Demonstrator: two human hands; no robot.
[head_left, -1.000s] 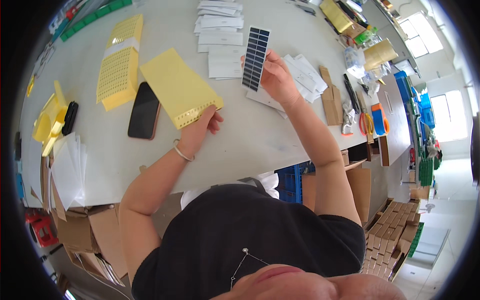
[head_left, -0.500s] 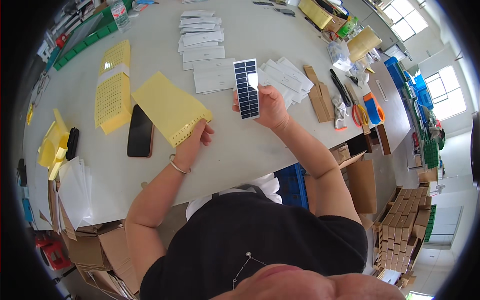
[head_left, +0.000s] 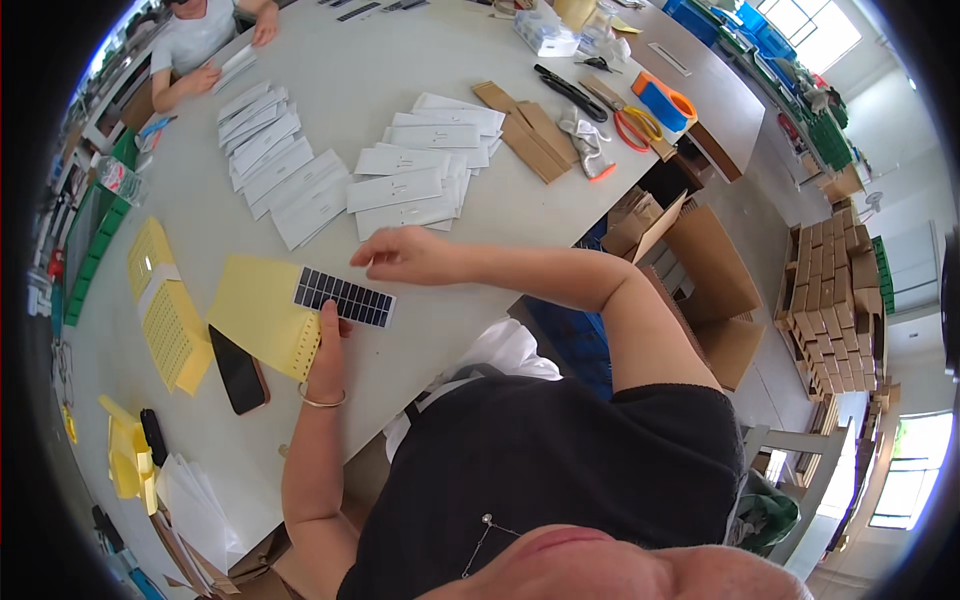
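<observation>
Viewed from beside the table: one rigid oblong panel (head_left: 350, 295), glossy, white-rimmed, its dark cells set in two rows, is pinched by the left hand (head_left: 332, 340), thumb on the face, fingers beneath. The panel overlaps the right end of one thin, smooth yellow sheet (head_left: 248, 300), which has small holes along one edge; whether the two touch, I cannot tell. The right hand (head_left: 405, 255) is loosely spread, fingertips bent, just beyond the panel and near the white slips. These slips, flat, paper-like oblongs, form two overlapping groups, one left fan (head_left: 280, 170) and one right pile (head_left: 405, 188); overlap prevents an exact count. One black-faced phone (head_left: 238, 370), rounded at the corners, lies beside the sheet. Left of it is one yellow perforated stack (head_left: 175, 335), bound by one white band (head_left: 158, 285). Creased brown cardboard (head_left: 540, 140) lies farther right on the smooth, pale tabletop (head_left: 430, 330).
</observation>
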